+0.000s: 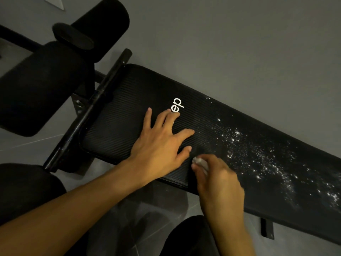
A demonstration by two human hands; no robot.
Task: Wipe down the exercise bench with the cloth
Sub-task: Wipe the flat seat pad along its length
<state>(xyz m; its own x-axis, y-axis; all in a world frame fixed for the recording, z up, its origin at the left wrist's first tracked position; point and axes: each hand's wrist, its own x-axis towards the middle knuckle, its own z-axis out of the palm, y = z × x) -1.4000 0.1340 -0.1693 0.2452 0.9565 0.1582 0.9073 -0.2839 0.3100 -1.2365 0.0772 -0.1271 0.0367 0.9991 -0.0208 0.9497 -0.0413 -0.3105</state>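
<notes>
L hand (160, 141) flat on ribbed bench pad (129, 108) — R hand (217, 180) grip clamped on cloth (200, 162); white specks (258, 154) rt, grey floor (18, 148).

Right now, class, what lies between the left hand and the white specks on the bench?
Only bare ribbed bench pad between left hand and specks, head view.

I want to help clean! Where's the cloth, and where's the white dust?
cloth (200, 162), head view, the white corner that shows
white dust (262, 156), head view, middle of the speckled patch
</notes>
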